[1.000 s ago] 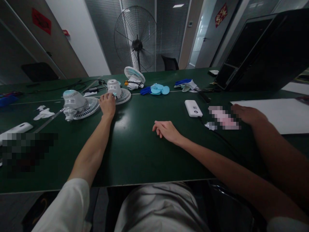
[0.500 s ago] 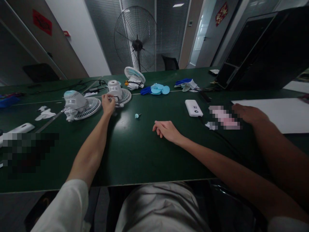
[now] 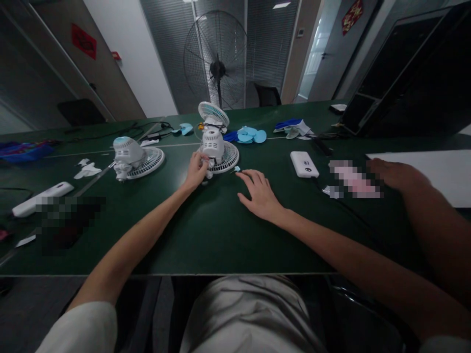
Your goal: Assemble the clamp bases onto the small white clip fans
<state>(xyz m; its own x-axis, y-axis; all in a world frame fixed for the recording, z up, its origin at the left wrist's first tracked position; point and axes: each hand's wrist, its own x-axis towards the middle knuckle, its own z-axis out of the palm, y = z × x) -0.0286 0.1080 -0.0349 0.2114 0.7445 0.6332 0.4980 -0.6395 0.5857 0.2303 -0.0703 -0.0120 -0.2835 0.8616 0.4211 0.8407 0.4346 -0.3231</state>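
My left hand [image 3: 197,169] is closed on the lower part of a small white fan [image 3: 213,143], which lies with its round grille down on the green table. The exact part under my fingers is partly hidden. To the right, my right hand [image 3: 259,196] hovers low or rests on the table, palm down with fingers spread; I cannot tell which. Its fingertips are at a small light-blue piece with a thin shaft [image 3: 237,169], beside the fan's grille. Whether they touch it is unclear.
Another white fan [image 3: 128,154] lies left, and a third [image 3: 213,115] stands behind. Light-blue fan blades [image 3: 252,135], blue-and-white gloves [image 3: 294,127] and a white power bank [image 3: 304,164] lie further right. Another person's hand [image 3: 392,174] rests by a blurred pink item [image 3: 355,181].
My left hand has pulled the fan to the right. The fingers of my right hand have gone from curled to spread, and the small light-blue piece now sits further right, by them.
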